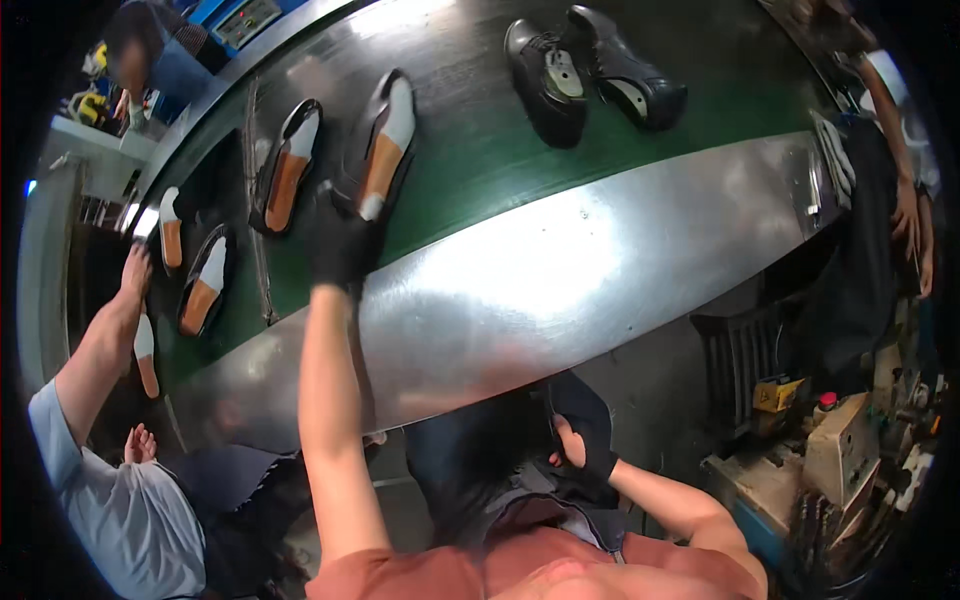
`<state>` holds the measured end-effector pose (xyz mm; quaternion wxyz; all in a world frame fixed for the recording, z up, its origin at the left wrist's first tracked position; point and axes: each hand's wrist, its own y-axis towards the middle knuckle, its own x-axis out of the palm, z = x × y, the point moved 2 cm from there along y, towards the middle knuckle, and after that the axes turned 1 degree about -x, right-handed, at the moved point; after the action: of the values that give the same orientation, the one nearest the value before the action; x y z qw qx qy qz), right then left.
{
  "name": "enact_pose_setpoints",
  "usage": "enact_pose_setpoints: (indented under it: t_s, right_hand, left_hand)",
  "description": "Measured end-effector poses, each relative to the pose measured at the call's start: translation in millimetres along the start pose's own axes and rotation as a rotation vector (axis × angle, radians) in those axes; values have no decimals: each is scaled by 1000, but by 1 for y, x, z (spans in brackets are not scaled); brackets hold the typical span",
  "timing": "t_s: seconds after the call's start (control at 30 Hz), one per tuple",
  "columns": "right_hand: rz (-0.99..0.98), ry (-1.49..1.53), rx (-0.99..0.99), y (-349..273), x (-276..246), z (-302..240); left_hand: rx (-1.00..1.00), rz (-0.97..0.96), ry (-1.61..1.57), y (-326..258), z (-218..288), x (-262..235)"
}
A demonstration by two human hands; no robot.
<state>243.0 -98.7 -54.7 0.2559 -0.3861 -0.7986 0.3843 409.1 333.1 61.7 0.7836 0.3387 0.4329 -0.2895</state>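
Black-gloved left hand at the heel of an upturned shoe

From the head camera, the upturned shoe lies on a green conveyor belt, toe away from the person and heel near the steel ledge, which probably puts the heel in easiest reach. The left hand overlaps that heel end; its fingers are partly bent, but I cannot tell whether they grip or only touch. The right hand rests low by the lap, thumb showing and fingers curled; whether it holds anything is unclear. Kept there, it likely leaves the belt clear for the other arm.

Counting the tan-and-white bottoms gives five: the one at the glove, a neighbour just left of it, a third dark-rimmed shoe, and two slim pieces at far left whose rims are hard to make out. Facing up, they presumably leave their undersides open to work on. A co-worker's hand is beside the upper slim piece.

Two black lace-up shoes sit farther right, one upright, one tipped sideways, set well apart from the rest, perhaps as a pair.
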Motion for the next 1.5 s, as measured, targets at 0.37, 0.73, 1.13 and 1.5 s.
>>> enact_pose_setpoints:
  t_s: [0.37,0.73,1.13,1.5]
  right_hand:
    - [-15,-113,-248,-23,7,-10]
    - [-51,-105,-382,-128,16,3]
    - [-299,-154,-358,-194,35,11]
    - [-607,3,-375,-104,67,-22]
  left_hand:
    - [-90,-264,-665,-122,-39,-84]
    - [17,-40,-840,-406,-32,-172]
    - [599,-526,-305,-330,55,-153]
    - [-313,-629,-1603,-324,27,-58]
